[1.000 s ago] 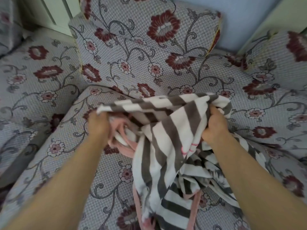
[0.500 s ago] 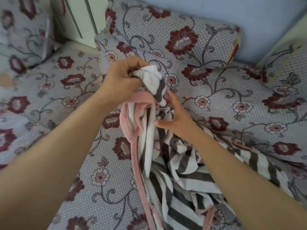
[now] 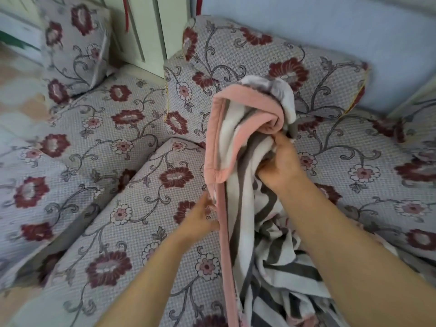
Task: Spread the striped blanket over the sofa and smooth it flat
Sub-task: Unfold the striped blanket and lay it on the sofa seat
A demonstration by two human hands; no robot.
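Note:
The striped blanket, grey and white with a pink border, hangs bunched above the floral sofa seat. My right hand is shut on a gathered fold near the top of the bundle, holding it up in front of the back cushion. My left hand sits lower, fingers pinching the pink edge that runs straight down. The rest of the blanket lies crumpled on the seat under my right forearm.
A second floral seat meets this one at the left corner, with a matching loose cushion on it. A pale green panelled door stands behind, and a light blue wall rises behind the back cushion.
My right hand has taken over the raised top of the bundle. My left hand let go of the top and dropped to the pink edge. The blanket hangs longer.

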